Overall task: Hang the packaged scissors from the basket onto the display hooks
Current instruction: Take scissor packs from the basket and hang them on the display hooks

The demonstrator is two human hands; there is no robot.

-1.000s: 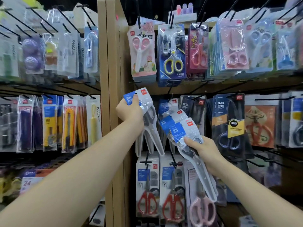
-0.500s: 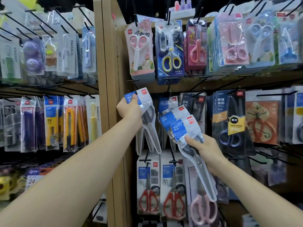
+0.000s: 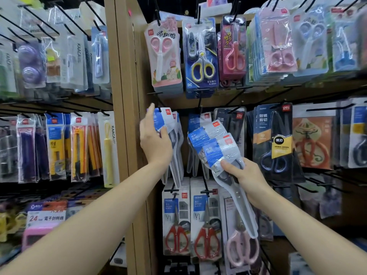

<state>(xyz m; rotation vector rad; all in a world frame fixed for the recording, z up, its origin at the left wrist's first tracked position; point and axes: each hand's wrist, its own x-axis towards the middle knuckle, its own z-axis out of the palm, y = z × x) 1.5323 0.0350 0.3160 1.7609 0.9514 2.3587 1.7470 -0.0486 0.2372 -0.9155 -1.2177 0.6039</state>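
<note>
A shopworker's left hand (image 3: pixel 154 141) rests with fingers straight and pointing up against the edge of a packaged pair of scissors (image 3: pixel 168 124), the thumb lying lightly across its blue label. The hand is spread rather than clenched, and whether it pinches the pack at all cannot be told. That pack hangs at the front of a row of like packs under a black display hook (image 3: pixel 158 98), just beside the wooden post (image 3: pixel 127 135) of the stand, so it looks as good as hung.

The right hand (image 3: pixel 246 175), lower and nearer the camera, curls firmly around a fanned bundle of packs (image 3: pixel 214 141). Their blue-and-white header cards tilt up and to the left, while a long clear blister trails down past the wrist. At least three headers show in the fan. The bundle sits well apart from the left hand and in front of the neighbouring hook's packs (image 3: pixel 195 120), which already carry the same label.

By these signs the job is partway through: one pack is in place and a handful are left to hang. The basket is out of view, so what it contains cannot be told. Red-handled scissors (image 3: pixel 176 239) fill the row beneath, and yellow-handled scissors (image 3: pixel 201 68) hang in the row above.
</note>
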